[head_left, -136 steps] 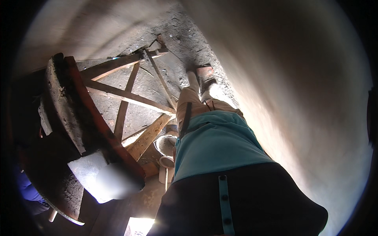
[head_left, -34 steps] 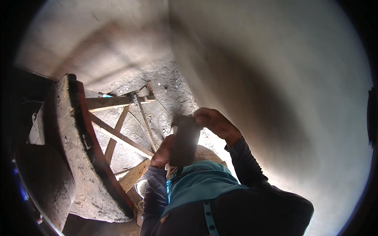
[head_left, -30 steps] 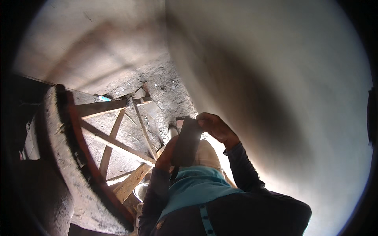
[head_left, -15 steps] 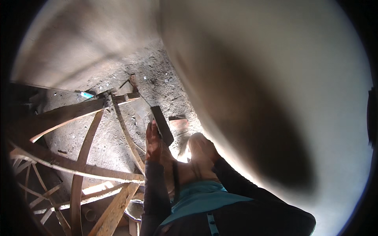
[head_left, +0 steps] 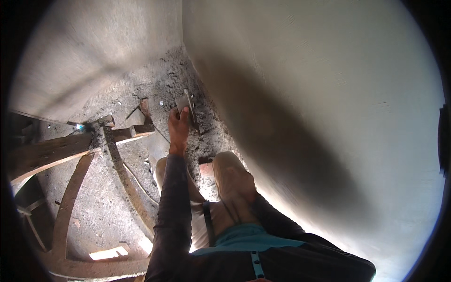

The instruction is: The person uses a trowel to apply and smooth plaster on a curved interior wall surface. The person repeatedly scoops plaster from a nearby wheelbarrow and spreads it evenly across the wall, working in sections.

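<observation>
A plastering float (head_left: 190, 108) is in my left hand (head_left: 178, 126), whose fingers are closed behind its flat plate. The float's plate is seen nearly edge-on, tilted upright above the rough floor, near the foot of the right wall. My right hand (head_left: 245, 184) rests on my bent right knee (head_left: 229, 165); its fingers blend with the leg and I cannot make them out. Beside the knee a reddish brick (head_left: 206, 168) lies on the floor, partly covered by the leg.
A smooth plastered wall (head_left: 338, 94) curves up along the right, with a broad shadow on it. Another wall (head_left: 108, 42) rises at the far left. A wooden frame of crossed beams (head_left: 51, 152) stands on the left. Debris and a grey block (head_left: 137, 116) lie on the gritty floor (head_left: 164, 80).
My left hand has moved forward, away from my body, with the float, which has turned from showing its dark face to nearly edge-on. My right hand stays at the knee. The view has shifted.
</observation>
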Available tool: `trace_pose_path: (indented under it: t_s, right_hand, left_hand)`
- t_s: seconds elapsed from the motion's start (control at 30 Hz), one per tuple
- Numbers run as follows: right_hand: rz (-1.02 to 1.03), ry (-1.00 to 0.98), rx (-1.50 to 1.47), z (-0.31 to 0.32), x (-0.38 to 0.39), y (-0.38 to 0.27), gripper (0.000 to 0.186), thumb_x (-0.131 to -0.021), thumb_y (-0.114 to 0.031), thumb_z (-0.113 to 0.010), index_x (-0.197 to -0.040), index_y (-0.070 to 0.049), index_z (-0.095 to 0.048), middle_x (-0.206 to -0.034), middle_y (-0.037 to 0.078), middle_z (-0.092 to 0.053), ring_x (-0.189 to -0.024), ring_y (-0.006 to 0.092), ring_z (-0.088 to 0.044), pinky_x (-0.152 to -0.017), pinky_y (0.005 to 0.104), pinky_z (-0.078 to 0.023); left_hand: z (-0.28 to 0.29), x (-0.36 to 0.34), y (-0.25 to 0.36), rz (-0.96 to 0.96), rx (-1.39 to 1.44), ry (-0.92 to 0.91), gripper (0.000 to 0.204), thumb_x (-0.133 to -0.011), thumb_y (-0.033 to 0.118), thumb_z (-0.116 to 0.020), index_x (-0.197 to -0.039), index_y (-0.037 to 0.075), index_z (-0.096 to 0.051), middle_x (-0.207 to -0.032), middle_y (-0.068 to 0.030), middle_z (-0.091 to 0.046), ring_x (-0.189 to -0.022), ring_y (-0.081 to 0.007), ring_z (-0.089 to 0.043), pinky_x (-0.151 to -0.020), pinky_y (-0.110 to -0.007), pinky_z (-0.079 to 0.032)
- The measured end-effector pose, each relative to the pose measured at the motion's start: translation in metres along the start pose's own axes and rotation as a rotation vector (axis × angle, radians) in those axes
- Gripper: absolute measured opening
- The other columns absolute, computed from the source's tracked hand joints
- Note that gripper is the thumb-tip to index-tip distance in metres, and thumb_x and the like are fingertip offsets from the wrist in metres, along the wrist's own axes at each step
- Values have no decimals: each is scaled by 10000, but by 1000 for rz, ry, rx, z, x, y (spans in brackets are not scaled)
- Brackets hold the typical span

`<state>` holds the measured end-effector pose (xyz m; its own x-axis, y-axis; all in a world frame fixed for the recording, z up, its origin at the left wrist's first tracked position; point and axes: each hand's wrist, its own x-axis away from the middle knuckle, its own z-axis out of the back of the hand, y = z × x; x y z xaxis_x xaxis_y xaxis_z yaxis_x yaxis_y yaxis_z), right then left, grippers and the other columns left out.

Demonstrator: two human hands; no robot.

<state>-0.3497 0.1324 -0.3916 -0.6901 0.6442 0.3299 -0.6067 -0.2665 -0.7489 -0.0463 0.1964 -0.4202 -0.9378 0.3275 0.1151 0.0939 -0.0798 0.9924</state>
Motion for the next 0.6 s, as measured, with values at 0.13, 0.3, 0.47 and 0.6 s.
trace_pose_path:
  t_s: [0.13, 0.3, 0.47, 0.6]
  right_hand:
    - [46, 14, -114, -25, -22, 19, 306, -1004, -297, -621, -1208, -76, -680, -1093, 196, -711, -1017, 341, -698, -913, 417, -546]
    - [135, -38, -420, -37, -49, 35, 303, -1022, -273, -594, -1251, -86, -664, -1102, 180, -697, -995, 326, -693, -908, 411, -549]
    - [678, 207, 230, 25, -7, -33, 261, -963, -101, -660, -1218, -50, -687, -1069, 128, -705, -932, 269, -698, -829, 373, -588]
    - [1112, 698, 286, 116, 66, -82, 249, -885, -112, -720, -1116, -23, -699, -974, 123, -718, -765, 237, -721, -680, 376, -620]
  left_hand:
    - [11, -4, -32, -129, 34, -21, 408, -1001, 335, -666, -1147, -40, -599, -1002, -90, -646, -892, -160, -555, -820, -335, -470]
    - [-9, -17, -8, -352, -18, 39, 361, -1011, 309, -647, -1143, -19, -575, -1030, -96, -621, -938, -191, -552, -871, -343, -464]
    - [-43, 7, 54, -496, 42, 148, 359, -1030, 298, -617, -1179, -20, -540, -1068, -113, -619, -962, -201, -563, -908, -354, -468]
    - [-61, 28, 195, -753, 262, 52, 468, -1028, 401, -613, -1197, -30, -546, -1080, -123, -619, -998, -196, -570, -926, -355, -466]
